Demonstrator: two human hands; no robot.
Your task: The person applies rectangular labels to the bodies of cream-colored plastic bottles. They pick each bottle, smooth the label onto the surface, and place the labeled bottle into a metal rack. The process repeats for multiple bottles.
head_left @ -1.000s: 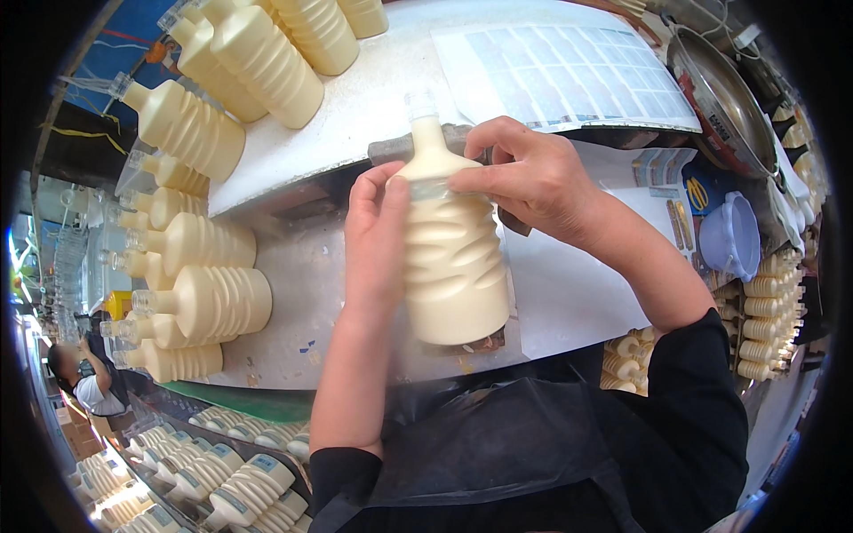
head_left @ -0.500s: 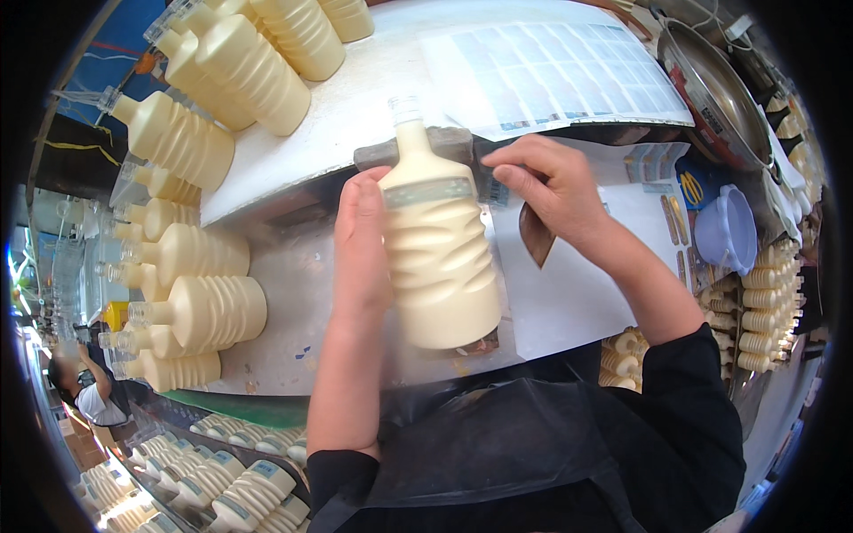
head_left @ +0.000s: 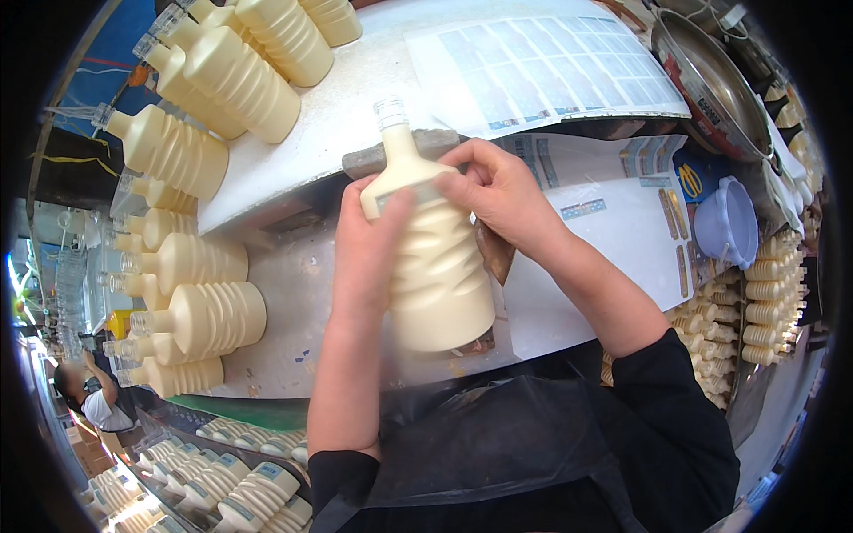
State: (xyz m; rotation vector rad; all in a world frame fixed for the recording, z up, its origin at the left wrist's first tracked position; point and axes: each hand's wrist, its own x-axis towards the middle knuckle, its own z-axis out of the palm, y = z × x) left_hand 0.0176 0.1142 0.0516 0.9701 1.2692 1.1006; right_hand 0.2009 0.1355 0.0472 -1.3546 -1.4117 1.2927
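Observation:
A cream bottle (head_left: 440,293) with a clear threaded neck and a wavy ribbed body lies in front of me, neck pointing away. My left hand (head_left: 362,231) grips its left side, with the thumb, blurred, over a greyish label strip (head_left: 425,194) below the shoulder. At the right shoulder, my right hand (head_left: 502,191) is closed, with thumb and index finger at the strip's right end. A brown, flat, wedge-shaped piece (head_left: 494,253) sticks out beneath that hand and appears held by its lower fingers, whose grip is hidden. Behind the bottle's neck sits a grey block (head_left: 364,162).
Unlabelled cream bottles (head_left: 218,320) stand along the left and on the raised white shelf (head_left: 355,80). A printed sheet (head_left: 551,71) lies there too. To the right are loose label strips (head_left: 583,209) on white paper, a lavender bucket (head_left: 727,224) and a metal pan (head_left: 715,84).
My right hand has moved left onto the bottle's shoulder, bringing the brown piece along. My left thumb has shifted over the label strip. A loose strip on the paper has come into view.

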